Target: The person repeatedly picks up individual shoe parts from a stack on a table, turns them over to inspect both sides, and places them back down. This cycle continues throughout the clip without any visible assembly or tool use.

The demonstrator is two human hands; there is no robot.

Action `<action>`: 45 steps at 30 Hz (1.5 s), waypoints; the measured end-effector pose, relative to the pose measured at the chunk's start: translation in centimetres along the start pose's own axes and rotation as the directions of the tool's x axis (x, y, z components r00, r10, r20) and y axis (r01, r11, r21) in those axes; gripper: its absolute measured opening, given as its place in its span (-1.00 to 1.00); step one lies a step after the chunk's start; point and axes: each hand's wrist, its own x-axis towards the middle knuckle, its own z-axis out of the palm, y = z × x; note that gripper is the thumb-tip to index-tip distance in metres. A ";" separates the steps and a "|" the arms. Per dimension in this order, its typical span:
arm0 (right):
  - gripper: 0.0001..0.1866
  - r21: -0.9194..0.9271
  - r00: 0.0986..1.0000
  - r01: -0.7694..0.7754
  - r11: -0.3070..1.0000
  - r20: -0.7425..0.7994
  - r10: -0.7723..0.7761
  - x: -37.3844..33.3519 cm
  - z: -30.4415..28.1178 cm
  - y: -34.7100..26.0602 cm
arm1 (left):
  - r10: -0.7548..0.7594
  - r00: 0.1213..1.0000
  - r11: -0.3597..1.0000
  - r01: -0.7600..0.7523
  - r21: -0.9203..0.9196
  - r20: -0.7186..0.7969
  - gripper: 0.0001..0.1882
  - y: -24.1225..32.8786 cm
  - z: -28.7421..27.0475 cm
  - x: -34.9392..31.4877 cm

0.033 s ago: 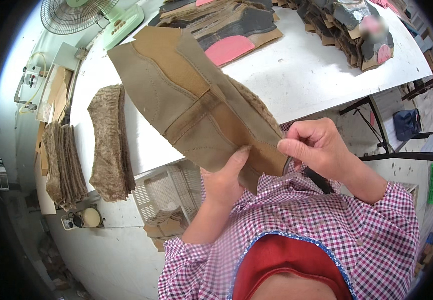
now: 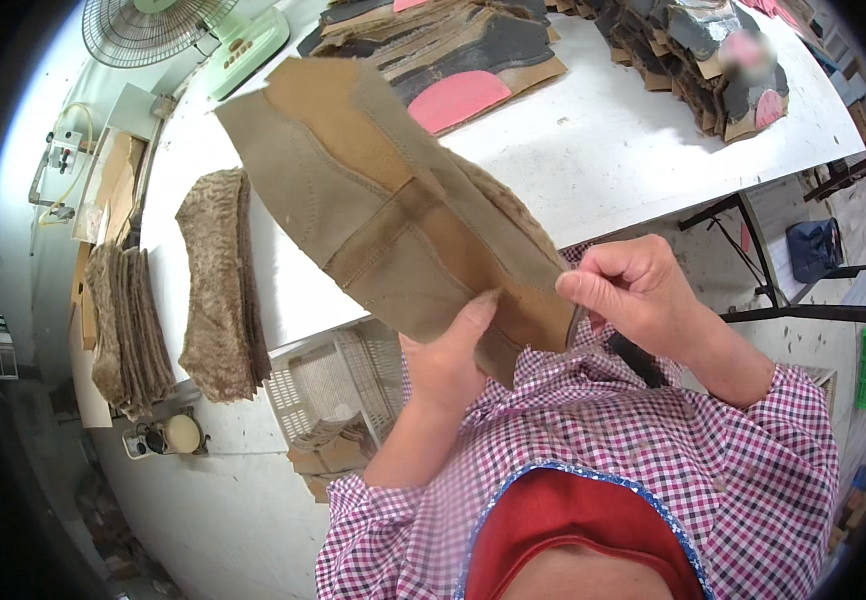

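A stitched boot upper (image 2: 363,230), grey-brown with tan panels and a fuzzy lining at its right edge, is held up slantwise over the table's front edge. My left hand (image 2: 450,365) grips its lower part, thumb flat on the face and fingers hidden behind. At the lower right corner my right hand (image 2: 638,295) is closed in a pinch, thumb against the curled forefinger, at the upper's edge. Left of the upper, a stack of brown fleece pieces (image 2: 215,285) lies on the white table (image 2: 593,140), with another fleece stack (image 2: 128,330) farther left.
Piles of dark pieces with pink patches (image 2: 458,100) lie at the back, and another pile (image 2: 693,60) at the back right. A fan (image 2: 153,30) stands at the far left. Below the table's front edge is a pale plastic crate (image 2: 338,385) with brown pieces.
The boot upper has tilted very slightly, its top edge a touch lower. Both hands stay nearly where they were.
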 end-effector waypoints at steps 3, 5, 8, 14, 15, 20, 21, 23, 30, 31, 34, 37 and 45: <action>-0.82 -0.429 0.929 0.264 0.864 -0.127 -0.347 0.5 0.1 0.1 | -0.009 0.999 0.995 0.004 -0.104 -0.048 -0.55 -0.2 0.1 0.1; -0.81 -0.476 0.829 0.377 0.794 -0.209 -0.519 1.4 0.6 -0.5 | 0.010 0.999 0.999 -0.012 -0.038 -0.039 -0.56 -0.2 0.4 0.2; -0.80 -0.494 0.804 0.389 0.777 -0.231 -0.549 1.9 1.0 -1.3 | 0.049 0.999 0.996 -0.049 0.073 -0.001 -0.59 -0.2 0.5 0.1; -0.86 -0.460 0.851 0.373 0.806 -0.176 -0.495 1.8 1.1 -1.7 | 0.089 0.996 0.986 -0.086 0.144 -0.015 -0.70 -0.3 0.6 -0.3; -0.87 -0.463 0.853 0.379 0.801 -0.162 -0.497 1.8 1.0 -1.6 | 0.094 0.996 0.981 -0.091 0.173 -0.006 -0.71 -0.4 0.6 -0.3; -0.91 -0.242 0.880 0.394 0.887 -0.178 -0.440 1.4 1.2 -1.3 | 0.073 0.997 0.993 -0.075 0.095 0.024 -0.74 -0.9 0.2 -0.4; -0.91 -0.175 0.891 0.387 0.905 -0.182 -0.416 1.4 1.2 -1.0 | 0.065 0.997 0.994 -0.068 0.086 0.032 -0.73 -0.9 0.2 -0.4; -0.92 -0.237 0.859 0.406 0.883 -0.231 -0.457 1.8 1.7 -1.0 | 0.086 0.996 0.990 -0.090 0.106 0.039 -0.72 -0.8 0.1 -0.1; -0.86 -0.340 0.827 0.454 0.824 -0.185 -0.532 1.9 1.6 -1.7 | 0.024 0.996 0.992 -0.034 0.122 0.083 -0.65 -1.2 -0.1 -0.7; -0.86 -0.283 0.840 0.444 0.850 -0.198 -0.505 1.7 1.6 -1.6 | 0.023 0.996 0.994 -0.033 0.108 0.087 -0.64 -1.5 -0.3 -0.7; -0.87 -0.126 0.886 0.382 0.915 -0.232 -0.402 1.4 1.7 -1.6 | 0.018 0.995 0.997 -0.025 0.075 0.094 -0.64 -1.9 -0.4 -0.6; -0.88 -0.006 0.929 0.289 0.957 -0.239 -0.282 1.7 1.9 -2.3 | -0.011 0.996 0.998 0.005 0.065 0.091 -0.63 -1.7 -0.1 -0.5; -0.92 0.043 0.915 0.348 0.937 -0.233 -0.329 0.9 1.2 -1.6 | -0.023 0.988 0.996 0.011 0.083 0.153 -0.60 -1.8 0.4 -0.6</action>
